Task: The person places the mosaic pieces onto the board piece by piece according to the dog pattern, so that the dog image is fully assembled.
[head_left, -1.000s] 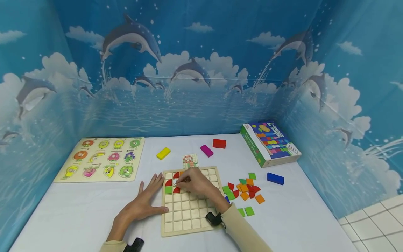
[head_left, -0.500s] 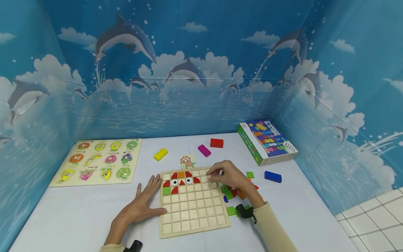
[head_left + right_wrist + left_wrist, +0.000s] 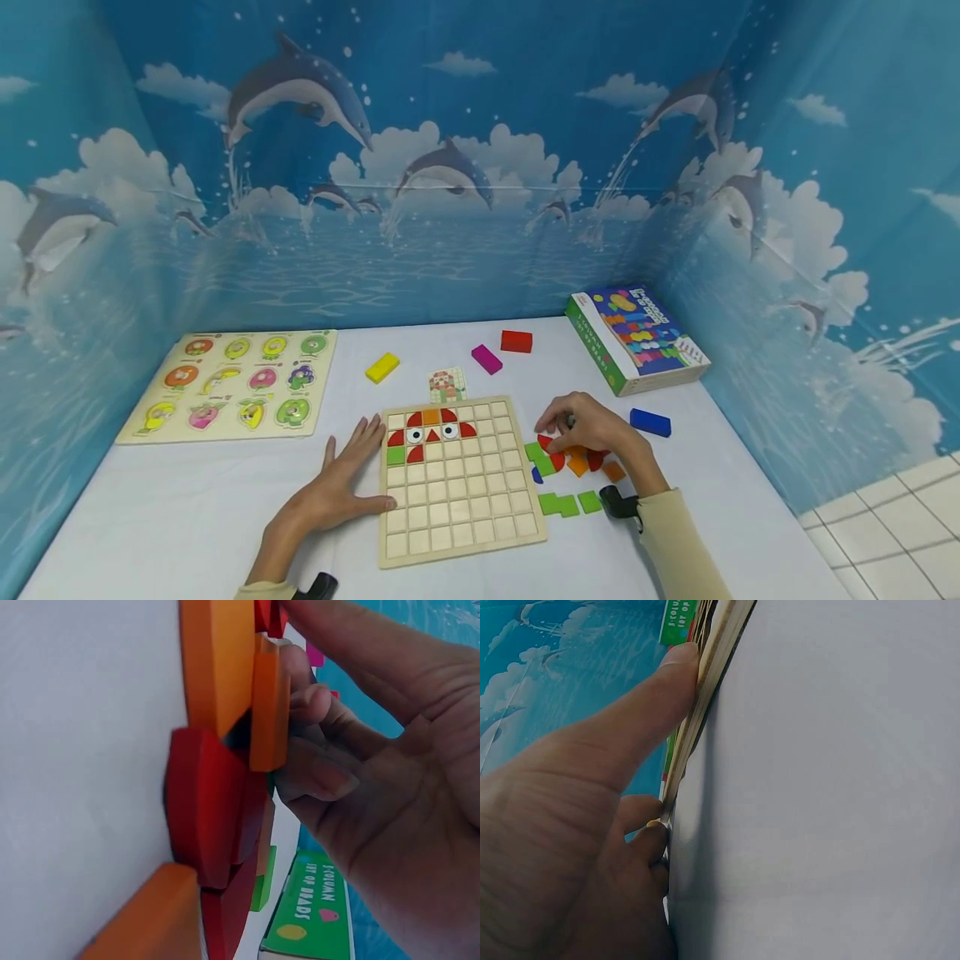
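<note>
On the white counter, the wooden grid board lies flat in front of the person, its upper-left cells bearing red pieces, an orange square, a green square and two eye discs. Against the board's left edge rests the left hand, fingers and thumb spread. Right of the board, the right hand is bent over the loose pile, thumb and fingertips at a red piece; whether it is pinched cannot be told, while loose green squares lie nearer the person.
</note>
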### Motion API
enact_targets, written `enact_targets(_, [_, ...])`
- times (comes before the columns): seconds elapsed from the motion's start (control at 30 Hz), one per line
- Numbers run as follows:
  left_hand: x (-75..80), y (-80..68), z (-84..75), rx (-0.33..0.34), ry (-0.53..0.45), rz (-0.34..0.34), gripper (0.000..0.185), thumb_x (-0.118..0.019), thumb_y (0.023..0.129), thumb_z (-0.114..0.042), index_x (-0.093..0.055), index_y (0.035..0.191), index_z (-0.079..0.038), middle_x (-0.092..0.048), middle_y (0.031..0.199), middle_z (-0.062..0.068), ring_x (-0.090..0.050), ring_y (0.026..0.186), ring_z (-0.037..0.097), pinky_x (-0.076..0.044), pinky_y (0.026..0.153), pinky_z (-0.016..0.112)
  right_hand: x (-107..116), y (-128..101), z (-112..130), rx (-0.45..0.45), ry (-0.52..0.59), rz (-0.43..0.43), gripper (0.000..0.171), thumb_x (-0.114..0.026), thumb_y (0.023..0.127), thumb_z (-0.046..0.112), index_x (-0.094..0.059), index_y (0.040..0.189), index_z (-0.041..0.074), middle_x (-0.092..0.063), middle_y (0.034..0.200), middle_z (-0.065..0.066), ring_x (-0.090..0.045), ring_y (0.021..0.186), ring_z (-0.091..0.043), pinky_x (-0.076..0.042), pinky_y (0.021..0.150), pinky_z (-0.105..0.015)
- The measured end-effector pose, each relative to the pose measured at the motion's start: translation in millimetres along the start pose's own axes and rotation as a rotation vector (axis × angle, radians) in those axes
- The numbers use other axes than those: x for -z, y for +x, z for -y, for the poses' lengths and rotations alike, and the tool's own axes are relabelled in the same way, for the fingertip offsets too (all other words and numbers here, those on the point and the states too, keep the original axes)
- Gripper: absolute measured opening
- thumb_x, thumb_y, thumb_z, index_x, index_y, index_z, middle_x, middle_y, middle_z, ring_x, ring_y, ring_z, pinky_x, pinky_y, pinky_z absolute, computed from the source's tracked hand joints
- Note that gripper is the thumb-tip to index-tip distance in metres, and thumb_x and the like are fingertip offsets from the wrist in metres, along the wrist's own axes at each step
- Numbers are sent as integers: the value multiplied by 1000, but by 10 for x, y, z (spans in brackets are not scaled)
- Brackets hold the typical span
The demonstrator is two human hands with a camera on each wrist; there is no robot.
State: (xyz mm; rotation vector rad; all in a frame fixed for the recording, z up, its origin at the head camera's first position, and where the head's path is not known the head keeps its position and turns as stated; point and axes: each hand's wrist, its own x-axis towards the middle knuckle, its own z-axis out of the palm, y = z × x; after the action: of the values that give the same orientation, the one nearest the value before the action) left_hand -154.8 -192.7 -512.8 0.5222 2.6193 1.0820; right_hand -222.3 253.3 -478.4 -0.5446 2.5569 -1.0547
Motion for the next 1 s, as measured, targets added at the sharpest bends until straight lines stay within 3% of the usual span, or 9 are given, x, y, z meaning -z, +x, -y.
enact_targets(0.23, [-5,-14,-3,15,-1,3,120,-93,83,-44,-21,173,-11,-9,182,10,3,168,37,20,128,66,-31,23,56,-65,-21,7,18,-91,86,7,-83,99,17,-64,88,-3,-57,84,-20,-52,68,-25])
enact_targets(0.47, [-2,-12,3,3,4,-3,119,-92,84,-44,-21,173,-11,-9,182,10,2,168,37,20,128,66,-52,29,115,-94,-49,7,21,-92,85,6,-76,95,14,-61,82,-3,-58,80,-19,-52,66,-25])
enact_targets(0.83, [-5,-8,-3,4,12,-7,118,-92,84,-43,-22,173,-10,-9,181,10,2,167,37,20,128,66,-62,73,143,61,-1,-10,15,-86,91,5,-77,103,7,-58,77,1,-57,77,-17,-50,67,-21])
enact_targets(1.0, [-7,0,-7,7,9,-8,119,-93,83,-44,-22,173,-10,-9,181,10,2,168,37,20,128,65,-117,99,175,72,36,-38,14,-89,90,12,-80,99,6,-59,74,2,-57,73,-16,-50,64,-21])
